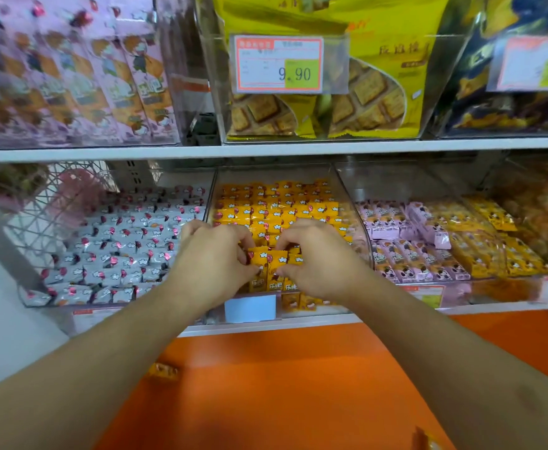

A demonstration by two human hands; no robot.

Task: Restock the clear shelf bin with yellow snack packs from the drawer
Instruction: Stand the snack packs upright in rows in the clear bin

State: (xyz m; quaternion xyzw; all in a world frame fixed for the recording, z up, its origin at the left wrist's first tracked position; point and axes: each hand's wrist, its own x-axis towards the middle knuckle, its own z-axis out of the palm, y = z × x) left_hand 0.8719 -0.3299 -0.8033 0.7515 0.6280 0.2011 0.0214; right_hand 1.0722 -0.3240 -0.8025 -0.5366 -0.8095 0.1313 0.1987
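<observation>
Gripping from both sides, the left hand (pixel 212 254) and right hand (pixel 315 258) are meeting over the front of the clear bin (pixel 352 203), each one pinching a small upright bunch of yellow packs (pixel 274 264) between thumb and curled fingers. The knuckles are covering most of that bunch, so how many packs are in it is not showing. More yellow packs are lying in rows behind the hands, filling the bin toward its back wall.

A pale blank label (pixel 250 308) is sitting on the bin's front lip, just under the wrists. The front corners of the bin are hiding behind both forearms. The bin walls are standing close on either side: grey packs (pixel 116 251) are filling the neighbour on the left, pink packs (pixel 406 251) the neighbour on the right. The shelf board (pixel 266 149) above is hanging over the back half of the bin, leaving open room only at the front.

Below, an orange surface (pixel 298 384) is spreading wide, and one loose yellow pack (pixel 165 371) is lying on it, blurred. Another scrap of wrapper at the bottom edge is cut off and hard to make out.
</observation>
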